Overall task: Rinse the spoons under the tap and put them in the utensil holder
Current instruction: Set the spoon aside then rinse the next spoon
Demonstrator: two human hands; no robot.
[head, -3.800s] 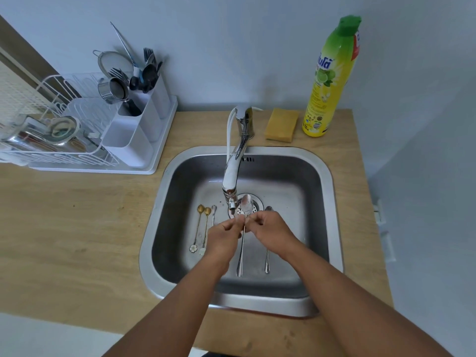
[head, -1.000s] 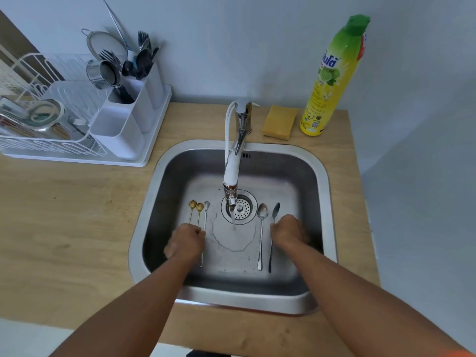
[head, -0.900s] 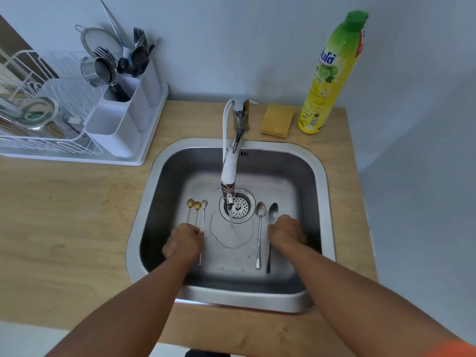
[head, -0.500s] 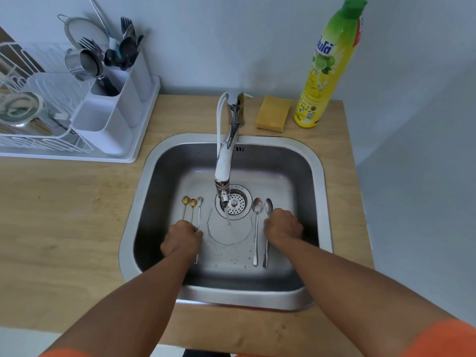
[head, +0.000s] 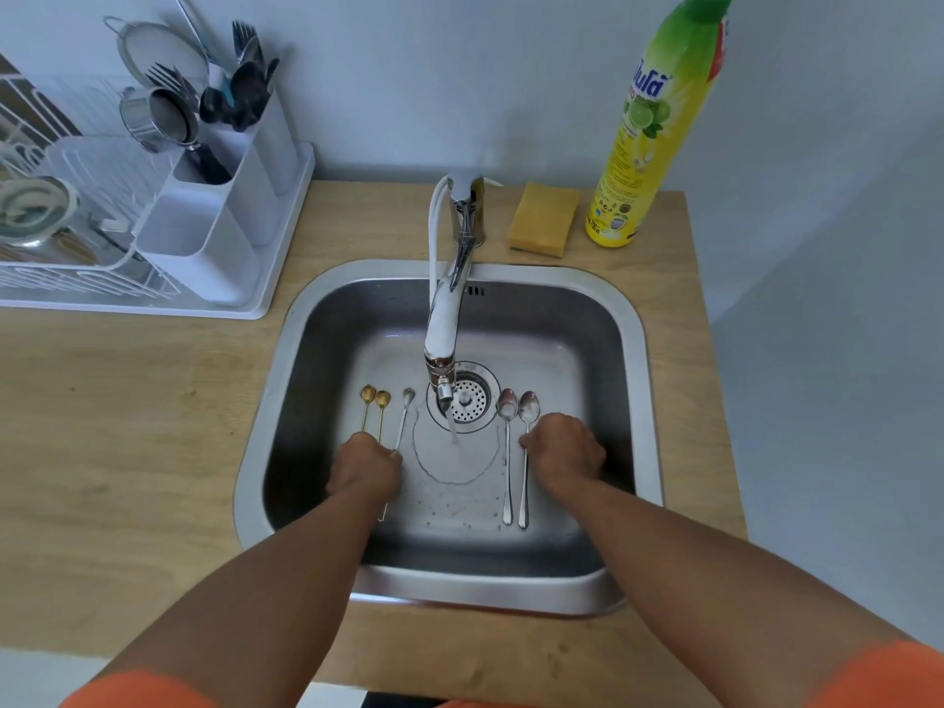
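From the head camera: a steel sink set into a wooden bench, toward its right end. Tap reaching from the back rim over the drain, water running in a thin stream onto the sink floor.

Five spoons flat on the sink floor, bowls toward the back. Left of the drain: two small gold spoons side by side, then a slim silver spoon just beside them. Right of the drain: two long silver spoons lying parallel and almost touching.

Left hand down on the sink floor, fingers curled under, covering the handles of the three left spoons; fingertips at the slim silver spoon's handle, though a real grip cannot be told. Right hand likewise curled, knuckles up, fingertips touching the handle of the outer long spoon; whether pinching it cannot be told.

At the back left corner of the bench, a white dish rack with the utensil holder at its right end, already holding forks, dark utensils and a metal cup. Behind the sink near the back right corner, a yellow sponge and just beside it a tall soap bottle. Orange sleeves along the bottom edge.
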